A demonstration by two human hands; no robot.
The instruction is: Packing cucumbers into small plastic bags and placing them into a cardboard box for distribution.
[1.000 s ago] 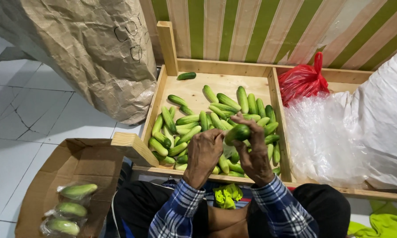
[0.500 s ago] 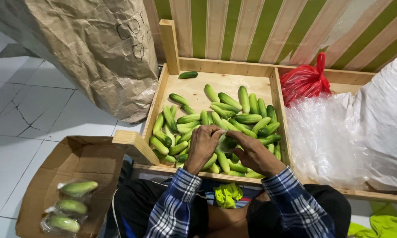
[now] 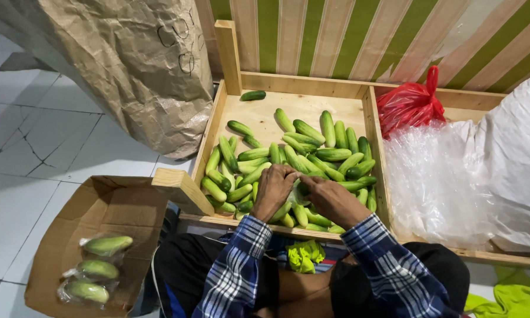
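My left hand [image 3: 273,189] and my right hand [image 3: 331,199] meet low over a pile of several green cucumbers [image 3: 312,154] in a shallow wooden crate [image 3: 208,140]. Between the fingertips of both hands sits one cucumber [image 3: 301,192] with pale clear plastic around it. Both hands pinch it, and most of it is hidden by the fingers. One cucumber [image 3: 252,95] lies apart at the crate's far left corner.
An open cardboard box [image 3: 121,206] at my lower left holds three plastic-wrapped cucumbers [image 3: 96,270]. A crumpled brown paper sack [image 3: 129,65] leans far left. Right of the crate divider lie a red plastic bag [image 3: 409,100], clear plastic bags [image 3: 436,182] and a white sack [image 3: 515,159]. A yellow-green cloth [image 3: 303,256] rests on my lap.
My right hand brought a cucumber down from above the pile to the left hand. Both hands now close around it low over the pile, with plastic showing.
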